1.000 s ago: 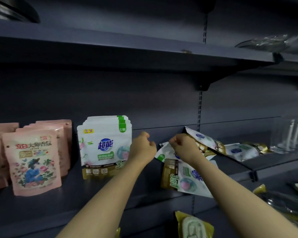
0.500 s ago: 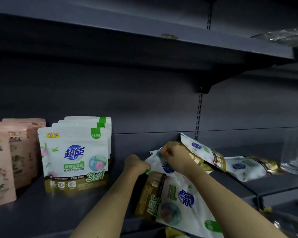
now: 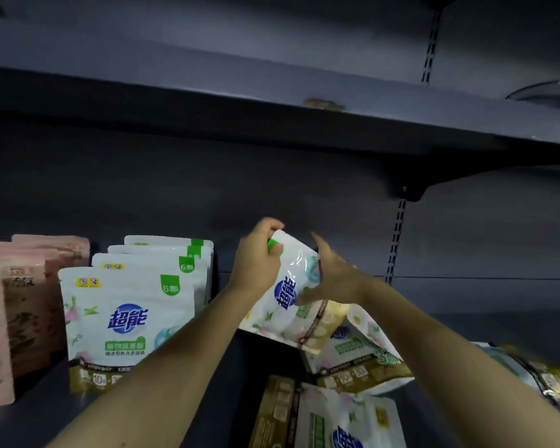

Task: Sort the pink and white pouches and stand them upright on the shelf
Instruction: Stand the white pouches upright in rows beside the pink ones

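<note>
I hold a white pouch point(image 3: 285, 295) tilted above the shelf point(image 3: 227, 396). My left hand point(image 3: 256, 260) pinches its green top corner. My right hand point(image 3: 333, 279) grips its right side with fingers spread. To the left, a row of white pouches point(image 3: 126, 315) stands upright, one behind the other. Further left, pink pouches point(image 3: 23, 302) stand upright in rows. Below my right hand several white pouches point(image 3: 356, 360) lie flat in a heap, one point(image 3: 333, 418) at the shelf's front edge. Another flat pouch point(image 3: 530, 370) lies at the far right.
A dark upper shelf point(image 3: 272, 121) overhangs close above my hands, held by a bracket point(image 3: 408, 192) on a slotted upright point(image 3: 395, 240). A clear glass dish point(image 3: 547, 92) rests on that upper shelf at the right. Bare shelf floor shows between the standing white pouches and the heap.
Both hands have lifted one white pouch out of the flat heap and raised it, turning it towards upright. The view has shifted closer and to the left.
</note>
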Demonstrator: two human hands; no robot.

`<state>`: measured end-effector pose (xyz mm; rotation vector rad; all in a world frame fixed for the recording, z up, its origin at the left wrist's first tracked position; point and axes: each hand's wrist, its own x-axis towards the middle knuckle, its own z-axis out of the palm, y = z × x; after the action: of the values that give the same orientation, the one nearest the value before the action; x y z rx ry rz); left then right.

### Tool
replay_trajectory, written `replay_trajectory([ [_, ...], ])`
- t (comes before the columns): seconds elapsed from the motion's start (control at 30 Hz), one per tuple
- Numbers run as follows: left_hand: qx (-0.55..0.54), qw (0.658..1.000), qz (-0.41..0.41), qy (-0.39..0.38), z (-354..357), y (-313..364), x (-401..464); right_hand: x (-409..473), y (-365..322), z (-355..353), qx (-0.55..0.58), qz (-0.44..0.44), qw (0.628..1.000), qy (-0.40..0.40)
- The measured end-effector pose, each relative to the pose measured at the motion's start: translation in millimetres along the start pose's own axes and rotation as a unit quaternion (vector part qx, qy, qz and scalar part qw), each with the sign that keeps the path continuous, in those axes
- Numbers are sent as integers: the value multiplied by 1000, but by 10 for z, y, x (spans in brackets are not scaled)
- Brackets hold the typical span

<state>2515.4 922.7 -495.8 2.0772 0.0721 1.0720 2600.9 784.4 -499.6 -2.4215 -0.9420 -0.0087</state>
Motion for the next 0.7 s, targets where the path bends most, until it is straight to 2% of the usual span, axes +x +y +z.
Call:
replay_trajectory([
  [0.1,18,998,55,-6,-54,134,69,-57,1,-14,130,8,991,-39],
  [0.2,27,993,115,-15,-122,234,65,-84,77,82,140,-9,990,-19],
  [0.3,28,989,147,-19,-162,254,-26,-99,185,278,221,4,975,17],
  [0.47,48,991,120,-34,-208,123,-168,-221,250,462,405,-2,909,98],
  [0.57,49,995,89,-9,-202,-13,-258,-254,274,491,480,-4,870,108],
  [0.7,57,997,24,35,-135,-142,-328,-254,248,508,592,-1,797,119],
])
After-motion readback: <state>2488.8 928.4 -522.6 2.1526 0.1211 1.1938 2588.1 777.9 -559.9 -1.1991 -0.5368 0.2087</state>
